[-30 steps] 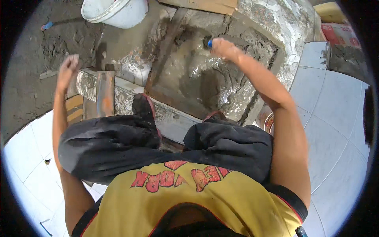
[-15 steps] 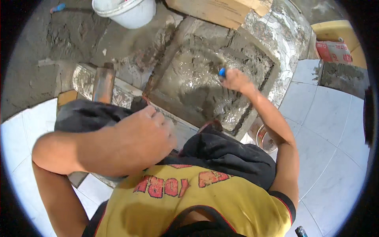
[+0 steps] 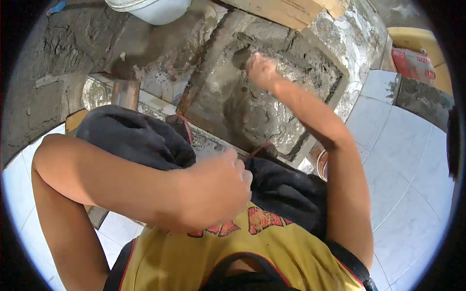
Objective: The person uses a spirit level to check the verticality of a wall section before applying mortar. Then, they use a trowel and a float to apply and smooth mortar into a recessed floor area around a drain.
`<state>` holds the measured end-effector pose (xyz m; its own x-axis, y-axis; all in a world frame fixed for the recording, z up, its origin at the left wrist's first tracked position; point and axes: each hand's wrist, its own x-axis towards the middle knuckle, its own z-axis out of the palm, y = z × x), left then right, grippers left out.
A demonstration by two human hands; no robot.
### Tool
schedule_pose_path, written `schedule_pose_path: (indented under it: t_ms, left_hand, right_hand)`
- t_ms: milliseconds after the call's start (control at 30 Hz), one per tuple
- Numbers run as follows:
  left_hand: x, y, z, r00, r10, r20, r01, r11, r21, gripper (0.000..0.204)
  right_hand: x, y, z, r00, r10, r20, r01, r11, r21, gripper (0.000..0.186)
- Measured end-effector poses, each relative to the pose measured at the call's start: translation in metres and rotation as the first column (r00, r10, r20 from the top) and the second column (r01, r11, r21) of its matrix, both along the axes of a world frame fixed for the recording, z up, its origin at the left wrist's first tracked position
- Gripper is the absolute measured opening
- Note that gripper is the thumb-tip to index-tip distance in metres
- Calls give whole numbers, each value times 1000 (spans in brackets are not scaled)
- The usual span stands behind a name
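1. The landmark is the square recess of wet grey mortar (image 3: 262, 102) sunk in the floor in front of the crouching person. Its surface gleams and looks freshly worked.
2. The right hand (image 3: 259, 70) reaches to the far side of the recess and rests on or in the mortar. It looks closed, but the blur hides whether it grips a tool or only presses the mix, so that cannot be told.
3. The left hand (image 3: 216, 186) is on the near side of the recess, above the knees in dark trousers (image 3: 141, 138). It is curled into a loose fist, and nothing can be seen in it.
4. Judged from its sheen, the mortar will handle as a heavy, soft, sticky paste. It should smear and slump rather than lift cleanly, and it is probably slippery on bare skin. It is best taken in small scoops from the middle, where it lies deepest, or pushed flat with the palm.
5. A rusty metal bar (image 3: 126, 94) lies to the left of the recess, well apart from both hands.
6. A white bucket (image 3: 150, 8) stands beyond the recess, to its far left.
7. White floor tiles (image 3: 407, 160) lie to the right of the recess, and a wooden board (image 3: 286, 10) runs along its far edge.
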<state>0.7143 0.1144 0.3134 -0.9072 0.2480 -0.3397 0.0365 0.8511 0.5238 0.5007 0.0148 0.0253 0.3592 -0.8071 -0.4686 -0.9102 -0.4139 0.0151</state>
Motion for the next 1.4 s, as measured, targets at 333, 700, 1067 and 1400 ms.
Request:
schedule_pose_path:
  t_ms: [333,700,1067,1400]
  left_hand:
    - [23,-8,13,991,-127,-42,130,988,85,22]
    - [43,2,25,975,-186,-123,199,975,98,39]
    - [52,-11,34,937,-314,-152,330,939,94,42]
    - [43,-6,38,915,-400,-52,403,904,143,43]
  right_hand:
    - [-14,39,24,958,-287,4,280,939,201,33]
    - [60,-80,55,959,-9,-285,101,946,308,31]
    - [59,-43,67,967,-100,-236,167,944,285,30]
    - [114,18,18,913,-106,-393,206,953,221,27]
